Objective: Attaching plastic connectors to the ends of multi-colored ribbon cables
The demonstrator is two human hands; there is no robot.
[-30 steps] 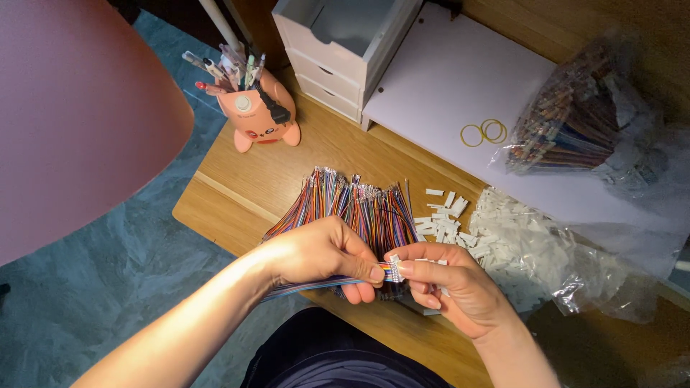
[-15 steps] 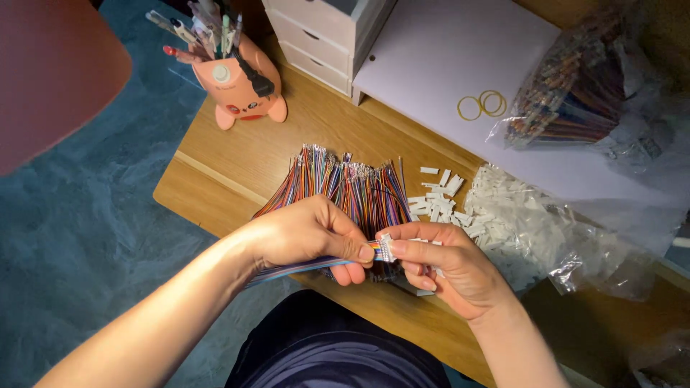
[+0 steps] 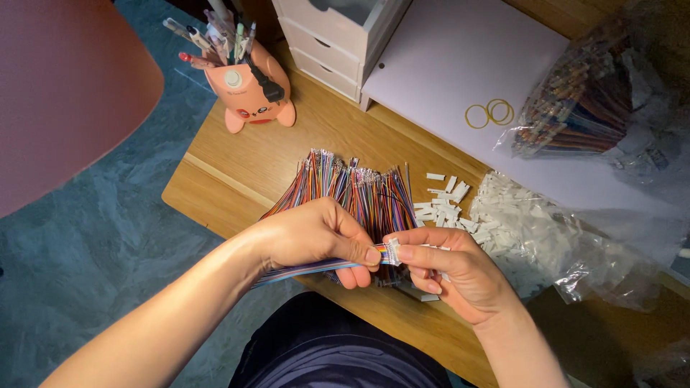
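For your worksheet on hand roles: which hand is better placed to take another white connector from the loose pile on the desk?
Probably the right hand. The loose white connectors lie just beyond it, on its side. The left hand pinches the ribbon of coloured wires and is farther away, with the wire bundle between.

Over the wooden bench (image 3: 237,172), the left hand (image 3: 313,233) pinches a flat multicoloured ribbon cable (image 3: 302,271) near its end, while the right hand (image 3: 453,269) grips a small white connector (image 3: 392,251) at that end. A heap of coloured wires (image 3: 352,190) lies just beyond them, with loose white connectors (image 3: 442,201) beside it.
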